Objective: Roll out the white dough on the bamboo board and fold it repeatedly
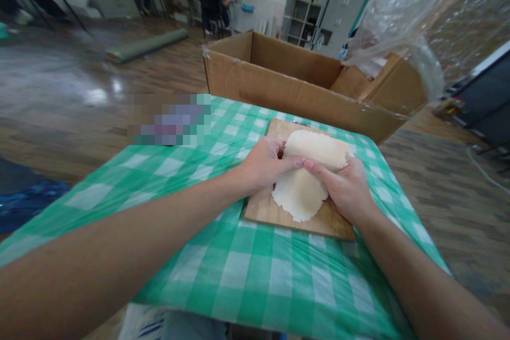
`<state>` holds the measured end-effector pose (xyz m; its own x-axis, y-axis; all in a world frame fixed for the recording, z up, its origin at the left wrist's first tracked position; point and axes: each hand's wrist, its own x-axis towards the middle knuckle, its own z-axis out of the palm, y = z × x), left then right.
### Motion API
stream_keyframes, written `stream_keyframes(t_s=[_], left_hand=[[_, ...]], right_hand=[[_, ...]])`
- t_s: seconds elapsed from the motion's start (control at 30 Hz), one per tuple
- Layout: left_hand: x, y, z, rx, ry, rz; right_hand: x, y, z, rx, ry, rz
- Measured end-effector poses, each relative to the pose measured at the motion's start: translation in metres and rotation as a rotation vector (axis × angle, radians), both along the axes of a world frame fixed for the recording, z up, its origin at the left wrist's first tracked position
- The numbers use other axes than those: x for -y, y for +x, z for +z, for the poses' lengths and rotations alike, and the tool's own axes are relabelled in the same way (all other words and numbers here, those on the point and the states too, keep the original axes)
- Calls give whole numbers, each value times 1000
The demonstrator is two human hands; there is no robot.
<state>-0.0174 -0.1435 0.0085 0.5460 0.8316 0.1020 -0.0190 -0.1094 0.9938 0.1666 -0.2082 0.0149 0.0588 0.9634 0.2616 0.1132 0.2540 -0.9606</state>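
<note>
Atop the board point(263, 208), my left hand point(265, 164) and right hand point(347, 190), grips pinched tight on the dough point(303, 194), hold its fold doubled.

Before me: pale cream flat dough sheet point(305, 191), light brown wooden board point(260, 210), green-and-white checked plastic tablecloth point(239, 271), plain brown cardboard box point(279, 90).

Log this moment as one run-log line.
left hand: grips folded edge of flat pale dough sheet; right hand: grips same edge; sheet: on rectangular wooden board; board: on green checked tablecloth
</note>
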Motion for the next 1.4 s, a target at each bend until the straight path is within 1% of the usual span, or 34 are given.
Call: stream_keyframes(t_s=[0.1,0.2,0.3,0.37,0.4,0.6,0.8,1.0,1.07,1.17,1.2,1.27,1.33,1.4], left_hand=[[2,1,2,40,-26,-10],[0,1,0,64,-64,-35],[-3,1,-4,79,-97,-53],[-4,2,-5,70,-104,-32],[-4,2,-4,61,-102,-15],[4,1,7,28,-83,4],[3,-1,6,50,-85,-97],[0,-3,6,38,24,-17],[0,-2,6,59,4,-38],[2,-1,6,67,-79,-92],[2,-1,5,66,-84,-87],[1,-1,5,60,-54,-32],[0,-1,4,55,-9,45],[-2,-2,4,60,19,90]], right_hand=[[-1,0,-2,-33,21,-5],[-4,5,-6,-9,22,-16],[-8,13,-10,35,0,-98],[-9,16,-12,57,-1,-152],[-9,16,-12,67,4,-157],[-3,10,-7,76,22,-96],[-4,11,-6,24,6,-116],[-3,9,-4,22,-7,-82],[-3,10,-6,23,-11,-92],[-6,13,-10,23,-12,-148],[-6,14,-10,15,-8,-169],[-7,15,-10,-6,-11,-180],[-7,14,-9,-20,-27,-156],[-7,12,-8,-16,-32,-142]])
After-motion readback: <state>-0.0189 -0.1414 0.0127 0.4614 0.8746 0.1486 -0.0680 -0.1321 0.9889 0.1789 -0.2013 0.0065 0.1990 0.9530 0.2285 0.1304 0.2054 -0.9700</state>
